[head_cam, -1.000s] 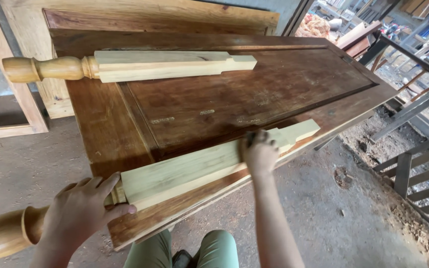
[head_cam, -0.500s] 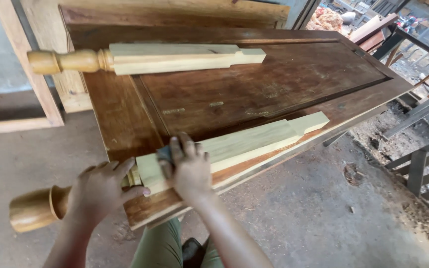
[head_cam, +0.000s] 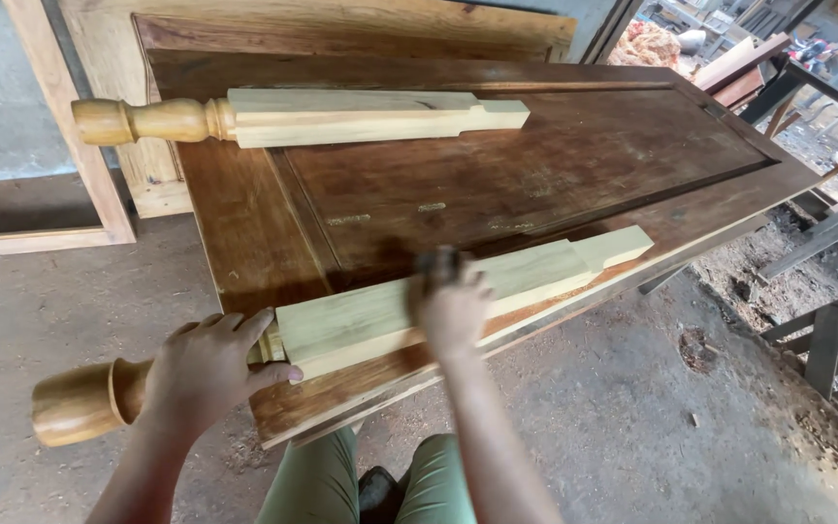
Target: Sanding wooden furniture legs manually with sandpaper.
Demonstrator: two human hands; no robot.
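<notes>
Lying flat as a desk, the dark brown door panel (head_cam: 535,184) carries two pale turned posts. The far post (head_cam: 341,114) rests along the far edge. The near post (head_cam: 390,311) lies along the near edge, its round end overhanging the near left corner. The left hand (head_cam: 208,369) closes around its turned neck, probably to steady it. The right hand (head_cam: 450,309) presses flat on top; it is blurred, and whether it holds something dark underneath I cannot tell.
</notes>
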